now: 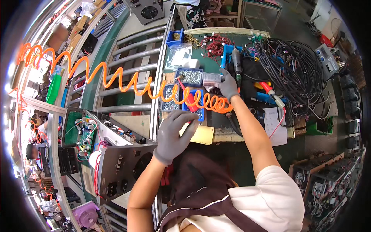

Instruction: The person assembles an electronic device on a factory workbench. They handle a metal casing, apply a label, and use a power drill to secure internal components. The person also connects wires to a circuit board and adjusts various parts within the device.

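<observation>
1. Nearest, the person's dark apron (201, 181) fills the lower middle.
2. The left hand (174, 133), in a grey glove, hovers above the near edge of the bench, fingers half curled and thumb toward them; whether anything small is pinched there, I cannot tell.
3. Left of it, a grey metal chassis (119, 170) stands on the roller conveyor (127, 108), with a green circuit board (83, 131) beyond.
4. Yellow paper (203, 135) lies at the bench edge, just right of the left fingers.
5. A red-handled tool (190, 101) lies across the screw bins, just beyond those fingers.
6. The right hand (228, 85), also gloved, reaches farther, fingers partly extended between a small box (211, 79) and an upright-looking power screwdriver (236, 63); its grip, if any, cannot be made out.
7. An orange coiled hose (223, 106) bunches below the right wrist and stretches left over the conveyor.
8. A blue screw bin (193, 84) sits left of the small box.
9. Black cables (309, 69) heap at the right.
10. Farther off, red wires (216, 45) lie piled on the bench.
</observation>
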### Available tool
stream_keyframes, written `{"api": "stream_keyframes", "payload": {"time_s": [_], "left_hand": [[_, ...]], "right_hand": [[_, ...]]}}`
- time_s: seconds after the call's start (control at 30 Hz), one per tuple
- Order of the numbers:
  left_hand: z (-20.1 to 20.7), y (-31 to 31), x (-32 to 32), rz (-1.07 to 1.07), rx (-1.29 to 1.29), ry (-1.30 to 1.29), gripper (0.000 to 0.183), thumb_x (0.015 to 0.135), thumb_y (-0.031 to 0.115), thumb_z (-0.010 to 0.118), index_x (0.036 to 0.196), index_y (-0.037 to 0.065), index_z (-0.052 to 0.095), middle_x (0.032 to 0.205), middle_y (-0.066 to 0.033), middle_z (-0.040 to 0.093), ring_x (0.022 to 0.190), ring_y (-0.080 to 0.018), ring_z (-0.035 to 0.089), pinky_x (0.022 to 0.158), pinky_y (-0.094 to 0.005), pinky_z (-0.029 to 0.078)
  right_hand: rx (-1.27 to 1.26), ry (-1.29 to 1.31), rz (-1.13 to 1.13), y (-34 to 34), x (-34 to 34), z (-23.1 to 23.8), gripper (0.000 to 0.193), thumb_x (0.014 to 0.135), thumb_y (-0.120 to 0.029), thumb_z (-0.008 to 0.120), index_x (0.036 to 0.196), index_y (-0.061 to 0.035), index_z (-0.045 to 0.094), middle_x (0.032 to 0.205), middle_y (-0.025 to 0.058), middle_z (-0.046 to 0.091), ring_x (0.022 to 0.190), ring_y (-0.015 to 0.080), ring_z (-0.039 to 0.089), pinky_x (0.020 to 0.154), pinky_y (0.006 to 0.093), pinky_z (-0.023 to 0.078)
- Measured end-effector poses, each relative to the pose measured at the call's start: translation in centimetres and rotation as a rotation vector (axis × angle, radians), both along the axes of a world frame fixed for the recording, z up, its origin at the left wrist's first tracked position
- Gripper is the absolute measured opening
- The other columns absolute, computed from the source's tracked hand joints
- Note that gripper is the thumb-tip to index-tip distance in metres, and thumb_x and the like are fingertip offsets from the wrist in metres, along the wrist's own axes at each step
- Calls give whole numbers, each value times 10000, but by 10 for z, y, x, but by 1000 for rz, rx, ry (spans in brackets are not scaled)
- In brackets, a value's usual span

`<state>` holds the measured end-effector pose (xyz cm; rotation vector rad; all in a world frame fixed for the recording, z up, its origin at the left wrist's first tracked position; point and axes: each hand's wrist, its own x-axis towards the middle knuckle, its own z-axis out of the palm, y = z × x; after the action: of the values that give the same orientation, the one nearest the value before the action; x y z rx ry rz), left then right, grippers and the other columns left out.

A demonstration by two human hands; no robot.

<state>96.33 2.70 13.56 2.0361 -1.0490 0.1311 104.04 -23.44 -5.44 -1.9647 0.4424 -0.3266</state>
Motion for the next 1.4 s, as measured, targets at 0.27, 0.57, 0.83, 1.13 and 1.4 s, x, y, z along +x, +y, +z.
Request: {"api": "stream_keyframes", "payload": {"time_s": [0.27, 0.57, 0.83, 1.13, 1.4], "left_hand": [[-71, -77, 115, 212, -484, 1201, 210, 884, 206, 560, 979, 22, 597, 881, -57, 620, 824, -154, 591, 781, -287, 469], [-109, -130, 118, 406, -487, 1395, 218, 868, 198, 601, 939, -7, 588, 854, -82, 618, 743, -223, 627, 654, -363, 535], [-98, -124, 109, 373, -592, 1491, 228, 888, 213, 559, 975, 5, 589, 895, -108, 622, 751, -225, 628, 654, -380, 534], [-106, -117, 115, 404, -536, 1572, 190, 839, 165, 610, 906, -13, 598, 831, -111, 614, 688, -230, 622, 607, -389, 550], [-107, -115, 117, 352, -358, 1441, 168, 869, 165, 582, 924, 9, 615, 838, -84, 638, 700, -200, 626, 624, -338, 521]], "right_hand": [[1000, -196, 147, -21, -6, 53, 432, 820, 66, 537, 1242, -11, 486, 1032, 80, 582, 903, 152, 580, 800, 264, 488], [927, -248, 344, -17, -33, 66, 501, 756, -3, 676, 1228, -17, 509, 1085, 72, 602, 1003, 138, 552, 865, 265, 462], [652, -217, 329, -6, -53, 73, 486, 710, 42, 678, 1177, 23, 542, 1092, 90, 614, 973, 134, 586, 847, 256, 483], [300, -274, 279, 2, -55, 65, 268, 761, 37, 619, 1029, 40, 622, 941, 74, 660, 838, 101, 614, 755, 232, 506], [506, -254, 212, 8, -53, 75, 235, 777, 36, 612, 1011, 44, 627, 923, 64, 666, 840, 98, 619, 765, 223, 488]]}}
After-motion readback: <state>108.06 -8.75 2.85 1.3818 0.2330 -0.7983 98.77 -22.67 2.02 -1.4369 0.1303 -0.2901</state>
